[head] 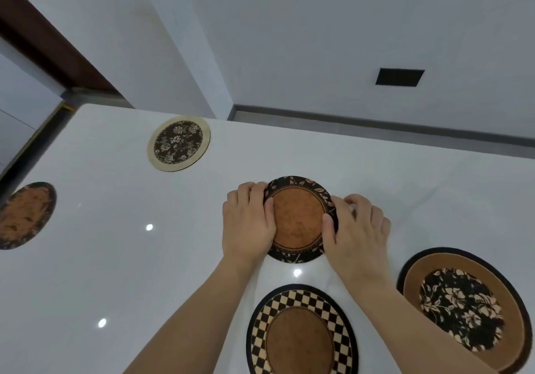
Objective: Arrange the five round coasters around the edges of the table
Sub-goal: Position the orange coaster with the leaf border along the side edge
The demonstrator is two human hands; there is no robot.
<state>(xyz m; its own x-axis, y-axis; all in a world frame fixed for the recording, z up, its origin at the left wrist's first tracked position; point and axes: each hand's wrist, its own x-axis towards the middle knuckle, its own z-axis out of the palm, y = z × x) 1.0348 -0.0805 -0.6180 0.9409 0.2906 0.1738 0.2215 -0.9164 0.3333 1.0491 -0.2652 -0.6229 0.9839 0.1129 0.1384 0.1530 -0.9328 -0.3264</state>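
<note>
At the frame's centre a leaf-bordered coaster (299,219) lies between both hands — the left hand (249,223) clasps its left rim, the right hand (357,229) its right rim, thumbs pressed on its brown face. Being round, it has no long axis. Five coasters lie face up on the white tabletop (115,258): a floral coaster (178,143) upper left, a brown coaster (24,215) at the left edge, a checkered coaster (301,331) at the bottom — and a flowered coaster (463,307) lower right.
</note>
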